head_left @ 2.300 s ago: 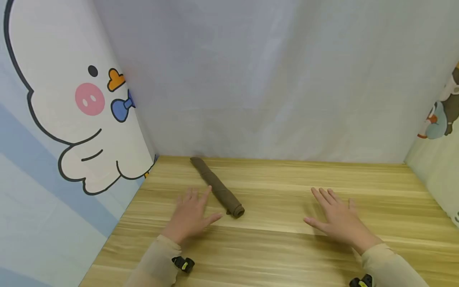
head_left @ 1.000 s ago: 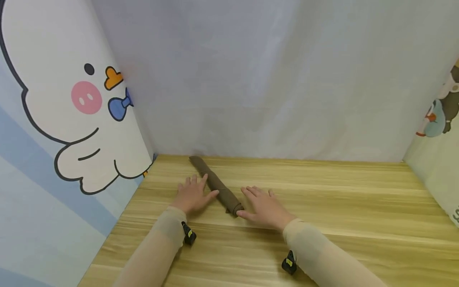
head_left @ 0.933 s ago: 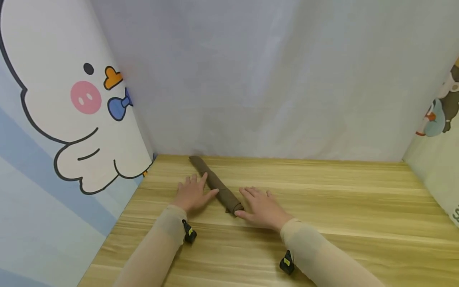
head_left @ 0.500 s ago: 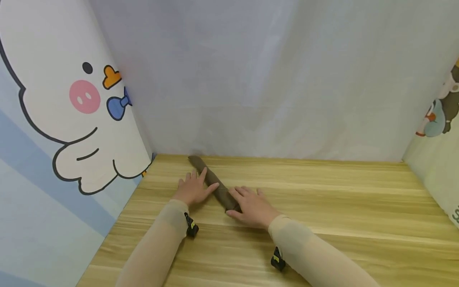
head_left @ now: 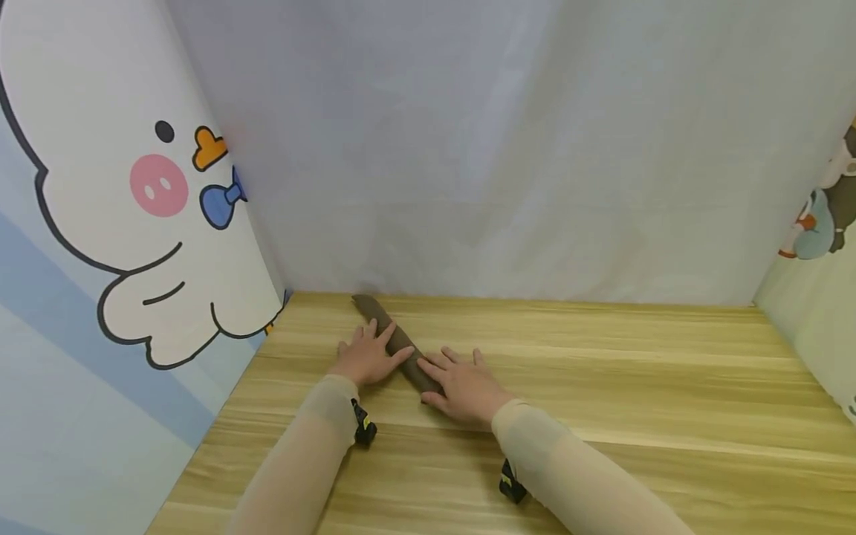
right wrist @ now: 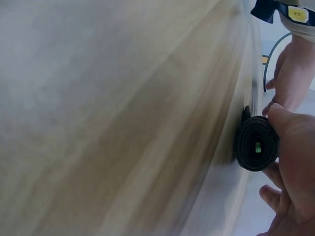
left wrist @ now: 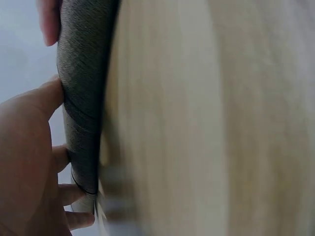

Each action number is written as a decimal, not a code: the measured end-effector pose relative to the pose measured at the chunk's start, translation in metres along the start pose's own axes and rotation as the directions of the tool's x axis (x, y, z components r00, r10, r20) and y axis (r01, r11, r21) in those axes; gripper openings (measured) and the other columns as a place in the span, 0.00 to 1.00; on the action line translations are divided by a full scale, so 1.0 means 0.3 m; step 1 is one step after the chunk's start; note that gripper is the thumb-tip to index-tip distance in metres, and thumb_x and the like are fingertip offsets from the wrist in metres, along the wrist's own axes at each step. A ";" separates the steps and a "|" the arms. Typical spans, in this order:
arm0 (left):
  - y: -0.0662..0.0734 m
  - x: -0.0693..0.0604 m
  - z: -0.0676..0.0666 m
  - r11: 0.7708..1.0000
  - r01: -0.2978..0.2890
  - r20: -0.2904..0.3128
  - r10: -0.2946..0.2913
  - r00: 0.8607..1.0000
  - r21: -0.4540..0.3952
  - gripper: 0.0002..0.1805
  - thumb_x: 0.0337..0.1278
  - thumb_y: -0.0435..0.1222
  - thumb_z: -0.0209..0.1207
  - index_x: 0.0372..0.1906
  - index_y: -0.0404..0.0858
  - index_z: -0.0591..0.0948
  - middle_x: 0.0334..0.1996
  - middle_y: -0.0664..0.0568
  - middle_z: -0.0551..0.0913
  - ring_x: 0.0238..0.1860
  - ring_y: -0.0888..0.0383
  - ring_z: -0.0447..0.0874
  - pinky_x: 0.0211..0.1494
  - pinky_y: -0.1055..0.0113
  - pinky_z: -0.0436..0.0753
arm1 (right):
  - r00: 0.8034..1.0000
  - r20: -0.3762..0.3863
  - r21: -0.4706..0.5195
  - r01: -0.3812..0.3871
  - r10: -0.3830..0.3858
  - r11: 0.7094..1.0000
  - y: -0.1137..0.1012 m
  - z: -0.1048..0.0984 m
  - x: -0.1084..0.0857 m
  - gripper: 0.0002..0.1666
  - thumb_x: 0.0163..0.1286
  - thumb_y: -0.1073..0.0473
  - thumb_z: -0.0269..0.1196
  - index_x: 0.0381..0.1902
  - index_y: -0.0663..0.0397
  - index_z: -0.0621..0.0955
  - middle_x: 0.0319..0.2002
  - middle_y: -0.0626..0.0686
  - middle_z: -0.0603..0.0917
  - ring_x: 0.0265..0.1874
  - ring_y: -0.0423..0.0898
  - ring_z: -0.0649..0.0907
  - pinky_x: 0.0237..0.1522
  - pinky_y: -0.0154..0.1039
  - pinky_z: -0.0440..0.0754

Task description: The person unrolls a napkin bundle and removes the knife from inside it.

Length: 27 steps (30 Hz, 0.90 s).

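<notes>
A dark brown rolled-up cloth (head_left: 405, 355) lies slantwise on the wooden table, its far end near the back wall. My left hand (head_left: 366, 359) rests on the middle of the roll, thumb and fingers spread. Its fingers lie along the cloth (left wrist: 81, 93) in the left wrist view. Over the near end is my right hand (head_left: 468, 390), fingers extended across the roll and thumb at its near side. The right wrist view shows the coiled end of the cloth (right wrist: 257, 143) beside that thumb, with a small green spot at its core.
The wood-grain table (head_left: 635, 371) meets a pale grey curtain (head_left: 501, 186) at the back. A cartoon-printed panel (head_left: 100, 260) borders the left side, another printed panel (head_left: 809, 319) the right. A black wrist camera (head_left: 364, 425) hangs under the left sleeve.
My right hand has come in from the right onto the roll's near end. My left hand has moved forward and right onto the roll. The roll has barely shifted.
</notes>
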State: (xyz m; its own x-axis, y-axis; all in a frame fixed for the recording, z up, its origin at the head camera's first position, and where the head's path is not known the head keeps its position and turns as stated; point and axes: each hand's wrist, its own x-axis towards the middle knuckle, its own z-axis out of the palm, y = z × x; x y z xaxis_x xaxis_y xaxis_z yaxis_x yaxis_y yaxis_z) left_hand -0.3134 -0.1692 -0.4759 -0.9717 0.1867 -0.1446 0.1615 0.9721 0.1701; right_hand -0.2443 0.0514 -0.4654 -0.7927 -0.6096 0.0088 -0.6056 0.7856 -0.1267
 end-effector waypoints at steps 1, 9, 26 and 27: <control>0.002 -0.001 -0.001 1.000 0.001 0.001 -0.001 1.000 -0.010 0.47 0.58 0.72 0.35 0.77 0.51 0.52 0.75 0.38 0.47 0.73 0.35 0.44 0.62 0.28 0.52 | 1.000 0.004 0.009 -0.001 0.001 1.000 0.002 0.001 0.001 0.38 0.73 0.34 0.48 0.75 0.41 0.59 0.73 0.47 0.60 0.72 0.52 0.58 0.62 0.70 0.55; 0.004 -0.005 0.000 1.000 0.000 0.010 0.000 1.000 -0.004 0.46 0.59 0.71 0.37 0.77 0.51 0.53 0.75 0.38 0.49 0.73 0.36 0.45 0.62 0.28 0.53 | 0.999 0.030 0.002 0.015 -0.015 1.000 0.010 0.005 0.005 0.40 0.71 0.33 0.50 0.75 0.41 0.59 0.73 0.47 0.61 0.72 0.52 0.58 0.62 0.70 0.56; 0.021 -0.018 0.015 0.999 -0.021 0.030 0.022 0.999 -0.034 0.47 0.59 0.71 0.38 0.77 0.50 0.53 0.75 0.38 0.47 0.74 0.39 0.43 0.64 0.31 0.53 | 0.999 0.031 -0.078 0.013 -0.010 0.997 -0.006 0.006 -0.025 0.40 0.71 0.33 0.50 0.75 0.41 0.61 0.71 0.47 0.65 0.72 0.51 0.59 0.62 0.70 0.55; 0.022 -0.021 0.017 0.999 -0.023 0.029 0.024 0.999 -0.029 0.47 0.59 0.71 0.37 0.77 0.49 0.53 0.75 0.38 0.47 0.74 0.40 0.43 0.64 0.31 0.53 | 1.000 0.030 -0.077 0.013 -0.011 0.997 -0.007 0.006 -0.029 0.40 0.71 0.33 0.50 0.75 0.41 0.61 0.71 0.47 0.65 0.72 0.51 0.60 0.61 0.70 0.56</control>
State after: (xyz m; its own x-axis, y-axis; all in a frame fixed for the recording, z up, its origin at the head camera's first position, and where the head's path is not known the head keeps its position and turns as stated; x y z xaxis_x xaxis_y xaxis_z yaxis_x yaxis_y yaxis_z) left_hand -0.3054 -0.1631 -0.4790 -0.9623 0.2135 -0.1685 0.1783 0.9630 0.2019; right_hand -0.2359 0.0548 -0.4671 -0.7835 -0.6210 -0.0191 -0.6197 0.7833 -0.0493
